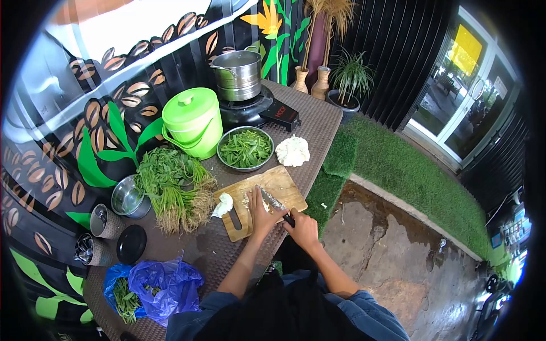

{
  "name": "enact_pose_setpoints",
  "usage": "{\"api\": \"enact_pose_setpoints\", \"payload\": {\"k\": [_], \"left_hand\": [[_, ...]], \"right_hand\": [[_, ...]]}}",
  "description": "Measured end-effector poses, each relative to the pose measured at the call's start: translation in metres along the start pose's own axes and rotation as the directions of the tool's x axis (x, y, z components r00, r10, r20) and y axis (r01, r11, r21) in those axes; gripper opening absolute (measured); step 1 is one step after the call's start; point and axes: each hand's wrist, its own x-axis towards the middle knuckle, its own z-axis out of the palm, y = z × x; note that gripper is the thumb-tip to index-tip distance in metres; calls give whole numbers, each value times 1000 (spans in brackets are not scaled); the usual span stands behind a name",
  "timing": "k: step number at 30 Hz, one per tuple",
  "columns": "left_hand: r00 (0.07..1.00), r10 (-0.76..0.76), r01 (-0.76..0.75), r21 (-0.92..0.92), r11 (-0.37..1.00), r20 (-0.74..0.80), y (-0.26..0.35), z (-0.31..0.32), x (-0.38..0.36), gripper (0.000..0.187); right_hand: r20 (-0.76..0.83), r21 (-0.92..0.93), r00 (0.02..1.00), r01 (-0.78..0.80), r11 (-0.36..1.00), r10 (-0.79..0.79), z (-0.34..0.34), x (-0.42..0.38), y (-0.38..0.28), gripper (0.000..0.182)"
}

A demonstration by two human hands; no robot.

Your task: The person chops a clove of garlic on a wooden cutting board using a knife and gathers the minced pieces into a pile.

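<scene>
My right hand (303, 232) is wrapped round the black handle of a knife (273, 200), whose blade lies slanted over a wooden cutting board (285, 181). Beside the blade, my left hand (261, 216) rests on the board with its fingers stretched out. Small chopped white bits (246, 201) lie by its fingers, and some cling to the blade. A white cauliflower piece (224, 204) sits at the board's left edge, near the handle slot. Beyond the board stands a larger cauliflower head (293, 150).
Around the board are a bowl of cut greens (247, 149), rooted leafy greens (176, 184), a lidded green bucket (193, 125) and a metal bowl (129, 197). A steel pot (236, 77) stands on a gas stove (250, 111). Blue plastic bags (165, 287) lie at the near left.
</scene>
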Motion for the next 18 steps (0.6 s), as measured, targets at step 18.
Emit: {"api": "enact_pose_setpoints", "payload": {"k": [18], "left_hand": [[991, 81, -62, 173, 983, -109, -14, 3, 13, 115]], "right_hand": [[6, -15, 1000, 16, 1000, -16, -3, -9, 8, 27]]}}
